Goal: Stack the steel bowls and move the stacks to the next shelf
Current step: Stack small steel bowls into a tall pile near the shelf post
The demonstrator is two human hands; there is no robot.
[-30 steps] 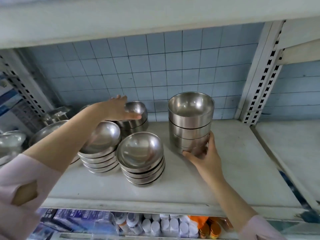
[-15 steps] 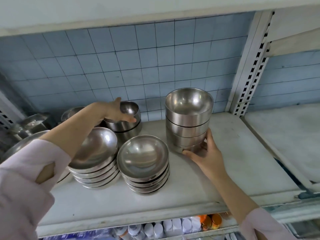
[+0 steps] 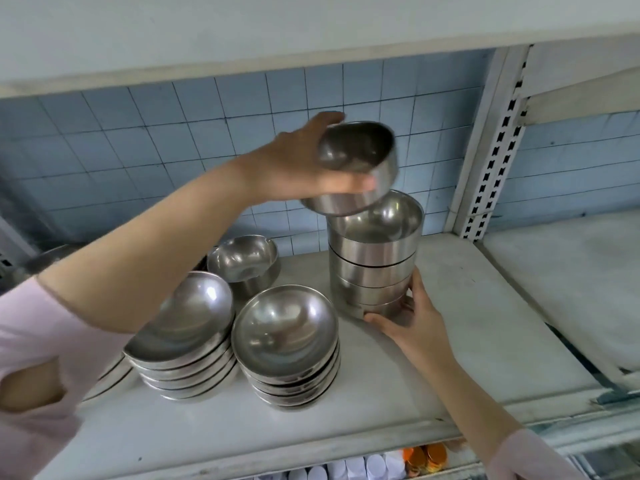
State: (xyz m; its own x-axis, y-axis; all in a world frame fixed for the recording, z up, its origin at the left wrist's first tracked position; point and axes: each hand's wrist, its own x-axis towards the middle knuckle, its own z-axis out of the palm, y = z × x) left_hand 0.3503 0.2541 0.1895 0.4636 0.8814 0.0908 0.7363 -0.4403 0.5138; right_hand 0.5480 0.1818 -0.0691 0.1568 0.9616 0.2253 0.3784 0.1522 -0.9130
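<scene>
My left hand [image 3: 298, 168] grips a straight-sided steel bowl [image 3: 356, 168] in the air, tilted, just above and left of the tall stack of like bowls [image 3: 374, 258]. My right hand [image 3: 412, 320] holds the base of that tall stack on the white shelf [image 3: 467, 323]. One straight-sided bowl [image 3: 244, 263] stays at the back. Two stacks of shallow round bowls stand in front: a left stack [image 3: 188, 337] and a middle stack [image 3: 287, 344].
A slotted white upright [image 3: 491, 147] divides this shelf from the neighbouring shelf [image 3: 571, 278] on the right, which is bare. A blue tiled wall closes the back. More steel ware shows at the far left edge [image 3: 52, 258]. Small bottles [image 3: 381, 467] sit on the shelf below.
My left hand has lifted the top bowl off the back pair and carried it up and right to above the tall stack. My right hand stays on the stack's base.
</scene>
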